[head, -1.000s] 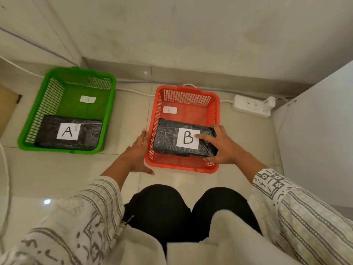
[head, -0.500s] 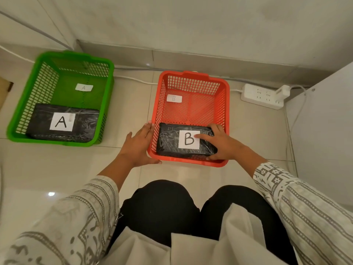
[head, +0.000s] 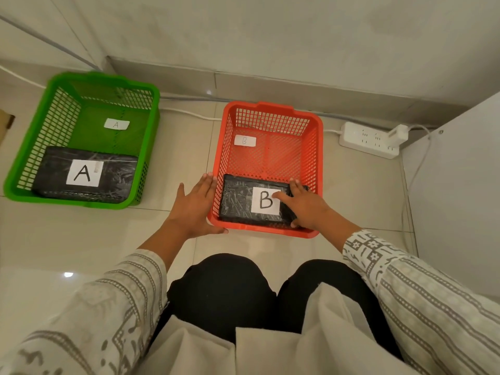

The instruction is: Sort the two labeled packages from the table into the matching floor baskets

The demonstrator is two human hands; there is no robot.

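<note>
A black wrapped package marked B (head: pixel 240 201) lies flat at the near end of the red basket (head: pixel 273 107), which carries a small B slip (head: pixel 244 141) on its floor. My right hand (head: pixel 308 209) grips the package's right end, thumb on its white label. My left hand (head: pixel 192 209) rests flat against the outside of the red basket's left wall, fingers straight, holding nothing. To the left, the green basket (head: pixel 102 77) with an A slip (head: pixel 116 124) holds the black package marked A (head: pixel 54 171) at its near end.
Both baskets stand on a tiled floor beside the wall. A white power strip (head: pixel 368 139) with cables lies right of the red basket. A white cabinet side (head: pixel 460 185) rises at the right. My knees (head: pixel 221 288) are just behind the baskets.
Package B has sunk from a tilt to lie flat on the red basket's floor. My left hand has moved up against the basket's left wall. The view has closed in slightly.
</note>
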